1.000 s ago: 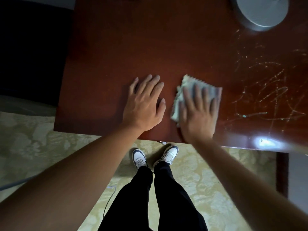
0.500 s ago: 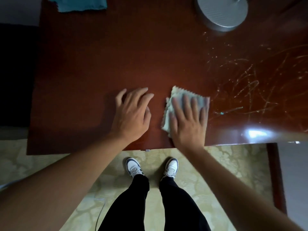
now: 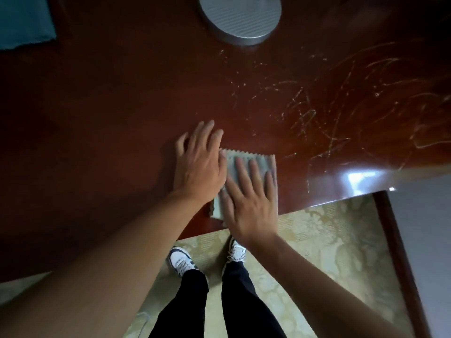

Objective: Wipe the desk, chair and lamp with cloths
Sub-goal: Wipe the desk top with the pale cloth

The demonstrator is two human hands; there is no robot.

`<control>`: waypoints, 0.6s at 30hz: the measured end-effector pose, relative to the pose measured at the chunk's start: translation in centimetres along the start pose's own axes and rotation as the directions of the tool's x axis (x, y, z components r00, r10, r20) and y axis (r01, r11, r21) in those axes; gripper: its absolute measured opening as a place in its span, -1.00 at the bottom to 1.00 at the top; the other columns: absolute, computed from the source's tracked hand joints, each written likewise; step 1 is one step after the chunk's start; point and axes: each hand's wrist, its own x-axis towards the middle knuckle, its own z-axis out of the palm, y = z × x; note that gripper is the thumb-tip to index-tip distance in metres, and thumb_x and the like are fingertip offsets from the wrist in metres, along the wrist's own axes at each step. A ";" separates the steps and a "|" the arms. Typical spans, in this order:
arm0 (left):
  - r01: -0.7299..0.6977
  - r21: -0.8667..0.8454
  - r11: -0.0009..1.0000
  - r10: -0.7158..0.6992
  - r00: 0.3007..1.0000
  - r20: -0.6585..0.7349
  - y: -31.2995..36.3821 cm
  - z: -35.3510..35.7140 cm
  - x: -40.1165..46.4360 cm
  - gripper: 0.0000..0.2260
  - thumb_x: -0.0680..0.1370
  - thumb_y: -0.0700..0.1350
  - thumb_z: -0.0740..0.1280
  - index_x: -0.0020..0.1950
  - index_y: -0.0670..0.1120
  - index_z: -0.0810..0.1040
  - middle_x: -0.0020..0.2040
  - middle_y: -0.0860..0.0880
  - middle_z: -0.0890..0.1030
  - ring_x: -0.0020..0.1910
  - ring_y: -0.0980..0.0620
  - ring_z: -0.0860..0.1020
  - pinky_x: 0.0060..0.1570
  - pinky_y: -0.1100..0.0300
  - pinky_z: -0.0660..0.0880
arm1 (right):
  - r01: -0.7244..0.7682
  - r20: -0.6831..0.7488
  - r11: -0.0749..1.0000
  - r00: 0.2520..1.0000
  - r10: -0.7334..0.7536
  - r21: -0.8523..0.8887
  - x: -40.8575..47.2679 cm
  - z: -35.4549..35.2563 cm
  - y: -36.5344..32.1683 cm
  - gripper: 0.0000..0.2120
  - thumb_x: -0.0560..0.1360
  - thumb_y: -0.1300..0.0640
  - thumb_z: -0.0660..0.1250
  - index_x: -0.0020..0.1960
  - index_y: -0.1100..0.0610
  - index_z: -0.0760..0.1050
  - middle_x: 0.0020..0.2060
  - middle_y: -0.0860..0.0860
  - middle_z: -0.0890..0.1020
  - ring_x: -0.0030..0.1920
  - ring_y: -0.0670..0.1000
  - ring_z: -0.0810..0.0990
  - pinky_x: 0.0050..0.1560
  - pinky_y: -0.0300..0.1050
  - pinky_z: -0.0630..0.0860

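A: Cloth first, far left: a blue cloth [image 3: 23, 20] lies at the desk's [image 3: 109, 142] back left corner, well apart from both hands and untouched.

B: And nearer us?

A: The left hand [image 3: 199, 164] lies flat on the wood by the front edge, fingers straight and relaxed, gripping nothing. Its thumb side touches, maybe overlaps, the left edge of the grey cloth [image 3: 244, 157].

B: So the grey one is in play?

A: Yes. It sits at the front edge, folded into a rectangle, long axis running from that edge toward the back. The right hand [image 3: 249, 206] presses on it with flat, spread fingers pointing toward the back; nothing is curled round it.

B: Where would the next stroke go?

A: My guess is rightward or back. Pale scratchy streaks [image 3: 341, 113] cover the desk to the right of the cloth, so the right hand is better placed; the left one blocks a sweep to the left.

B: Any containers?

A: None that I can see. The round lamp base [image 3: 240, 17] stands at the back edge, behind the hands. No chair is in sight.
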 end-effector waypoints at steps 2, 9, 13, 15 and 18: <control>0.020 0.012 1.000 -0.020 1.000 -0.008 0.7 0.8 0.3 -0.56 0.61 -0.02 0.10 0.48 -0.10 0.34 0.54 -0.12 0.29 0.56 -0.09 0.19 0.45 -0.11 0.11 | 0.126 0.042 0.991 0.991 -0.127 0.036 -0.2 -0.3 2.1 -0.51 0.69 -0.15 -0.12 0.60 -0.15 0.02 0.60 0.00 0.11 0.61 0.10 -0.05 0.56 0.23 -0.02; 0.062 0.071 0.996 -0.057 0.996 -0.073 1.6 2.1 0.5 -0.54 0.63 0.03 0.08 0.50 -0.11 0.31 0.53 -0.14 0.33 0.55 -0.11 0.22 0.47 -0.12 0.13 | -0.313 0.003 0.949 0.950 0.313 0.033 10.4 -3.4 14.9 -0.45 0.64 -0.21 -0.23 0.61 -0.14 0.01 0.61 0.03 0.09 0.61 0.10 -0.05 0.56 0.25 -0.12; 0.069 0.089 0.994 -0.060 0.993 -0.098 1.6 2.3 0.6 -0.53 0.63 0.05 0.10 0.48 -0.13 0.35 0.50 -0.15 0.37 0.53 -0.12 0.26 0.47 -0.09 0.16 | -0.051 -0.022 0.999 0.998 0.051 -0.012 5.7 -1.3 8.1 -0.48 0.68 -0.16 -0.15 0.62 -0.11 0.01 0.61 0.05 0.08 0.61 0.15 -0.03 0.56 0.23 -0.12; 0.078 0.095 0.992 -0.070 0.994 -0.084 1.7 2.1 0.6 -0.53 0.63 0.07 0.08 0.48 -0.14 0.36 0.51 -0.14 0.35 0.53 -0.11 0.25 0.47 -0.09 0.16 | 0.150 0.040 0.989 0.988 -0.150 0.017 1.1 -0.9 5.9 -0.49 0.68 -0.14 -0.11 0.62 -0.11 0.00 0.61 0.03 0.06 0.61 0.14 -0.04 0.57 0.24 -0.07; 0.087 0.094 0.992 -0.081 0.994 -0.069 1.8 1.9 0.6 -0.53 0.63 0.06 0.08 0.47 -0.14 0.37 0.52 -0.13 0.34 0.54 -0.10 0.23 0.48 -0.08 0.14 | 0.347 0.117 0.938 0.931 -0.344 -0.005 2.2 -1.6 9.3 -0.49 0.69 -0.16 -0.15 0.62 -0.12 -0.03 0.61 0.02 0.05 0.61 0.12 -0.03 0.55 0.25 -0.03</control>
